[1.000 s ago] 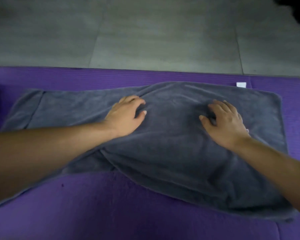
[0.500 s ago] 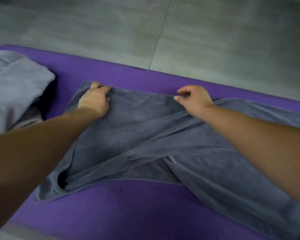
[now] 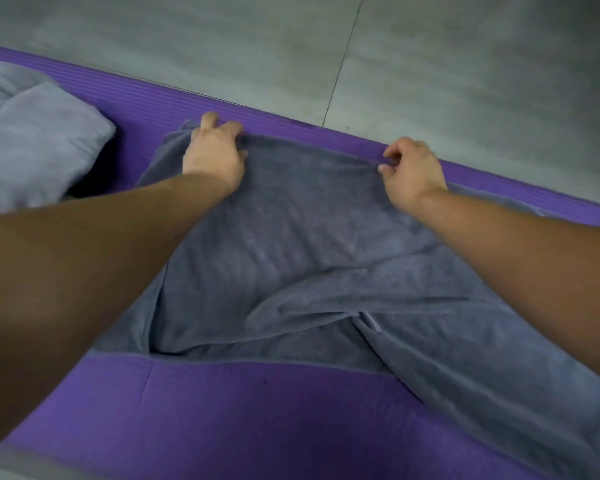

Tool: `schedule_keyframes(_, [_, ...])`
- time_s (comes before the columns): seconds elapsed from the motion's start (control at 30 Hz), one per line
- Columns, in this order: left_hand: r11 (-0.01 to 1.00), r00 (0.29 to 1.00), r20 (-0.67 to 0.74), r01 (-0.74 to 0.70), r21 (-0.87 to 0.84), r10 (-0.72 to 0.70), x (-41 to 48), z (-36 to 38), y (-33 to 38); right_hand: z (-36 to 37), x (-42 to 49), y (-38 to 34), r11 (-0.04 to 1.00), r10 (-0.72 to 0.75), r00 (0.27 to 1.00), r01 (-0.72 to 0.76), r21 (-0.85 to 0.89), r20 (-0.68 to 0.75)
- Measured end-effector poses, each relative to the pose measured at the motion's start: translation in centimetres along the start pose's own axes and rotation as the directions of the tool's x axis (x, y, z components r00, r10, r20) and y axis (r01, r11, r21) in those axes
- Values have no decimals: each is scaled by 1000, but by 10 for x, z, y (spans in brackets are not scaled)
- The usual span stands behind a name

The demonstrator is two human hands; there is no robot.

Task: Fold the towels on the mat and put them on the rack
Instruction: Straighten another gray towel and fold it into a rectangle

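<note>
A dark grey towel (image 3: 302,244) lies spread and wrinkled across the purple mat (image 3: 257,417). My left hand (image 3: 213,155) grips the towel's far left corner, fingers curled over its edge. My right hand (image 3: 413,171) pinches the same far edge about a forearm's length to the right. The towel's right part runs off toward the lower right, with a fold bunched near its middle. No rack is in view.
A lighter grey towel (image 3: 32,140) lies heaped on the mat at the far left. Beyond the mat's far edge is grey tiled floor (image 3: 430,57). A strip of floor also shows at the bottom left corner.
Both hands left the towel's middle, reached to its far edge toward the left end and took hold there. My view swung left, bringing the lighter towel into sight.
</note>
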State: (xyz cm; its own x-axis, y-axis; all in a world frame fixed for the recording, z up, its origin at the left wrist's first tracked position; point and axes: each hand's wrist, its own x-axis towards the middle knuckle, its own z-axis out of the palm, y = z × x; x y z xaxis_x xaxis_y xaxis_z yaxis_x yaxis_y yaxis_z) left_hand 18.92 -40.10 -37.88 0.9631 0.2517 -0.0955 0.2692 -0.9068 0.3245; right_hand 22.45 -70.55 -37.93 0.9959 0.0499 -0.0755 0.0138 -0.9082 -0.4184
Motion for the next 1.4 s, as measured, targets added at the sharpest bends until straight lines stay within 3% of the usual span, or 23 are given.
schedule_keyframes(0.1, [983,982,-38,-185,6,185,-32,-8,16,-3,-33,-5,996,-68,998,67,50,2])
schedule_keyframes(0.17, [924,924,-34,-382,-22,381,-81,-14,19,-7,-82,-1,978,-188,982,189,87,-24])
schedule_keyframes(0.23, [843,839,82,-530,-92,537,-143,-16,15,-10,-146,6,946,-286,958,281,160,13])
schedule_keyframes(0.33, [763,735,205,-627,-154,646,-225,-4,-6,-12,-234,23,931,-340,923,303,201,180])
schedule_keyframes(0.4, [761,725,236,-635,-137,647,-261,12,-24,-6,-270,35,933,-356,902,329,145,243])
schedule_keyframes(0.5, [836,815,186,-540,-99,549,-284,31,-28,8,-293,47,927,-367,906,376,-1,212])
schedule_keyframes(0.57, [875,865,133,-474,-96,484,-288,39,-22,17,-297,46,942,-323,935,332,-41,148])
schedule_keyframes(0.8, [930,937,125,-294,-219,326,-284,33,-13,26,-291,43,968,-248,967,249,-12,55])
schedule_keyframes(1.1, [936,925,142,-348,-45,351,-292,32,-7,26,-290,39,915,-341,940,328,-233,-16])
schedule_keyframes(1.3, [904,891,156,-417,-92,427,-329,28,-32,24,-336,39,871,-428,888,455,-184,169])
schedule_keyframes(1.4, [904,895,136,-413,-108,425,-342,26,-37,21,-349,39,887,-414,884,446,-124,215])
